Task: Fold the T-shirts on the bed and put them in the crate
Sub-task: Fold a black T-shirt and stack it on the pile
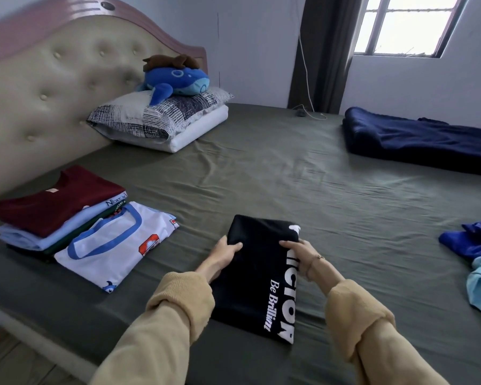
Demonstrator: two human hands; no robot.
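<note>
A folded black T-shirt (254, 279) with white lettering lies on the green bed sheet (289, 190) in front of me. My left hand (224, 255) grips its left edge, thumb on top. At its right edge my right hand (297, 252) holds the cloth, fingers curled over the fabric. To the left sits a stack of folded shirts with a maroon shirt (53, 201) on top, and a folded white shirt with blue trim (114, 243) leans against it. Unfolded blue shirts (475, 254) lie at the right edge. No crate is in view.
A pillow stack (161, 118) with a blue plush toy (175, 80) rests against the padded headboard (39, 87). A folded navy blanket (422, 137) lies at the far right. A white cable (314, 113) trails onto the bed near the curtain (325, 51).
</note>
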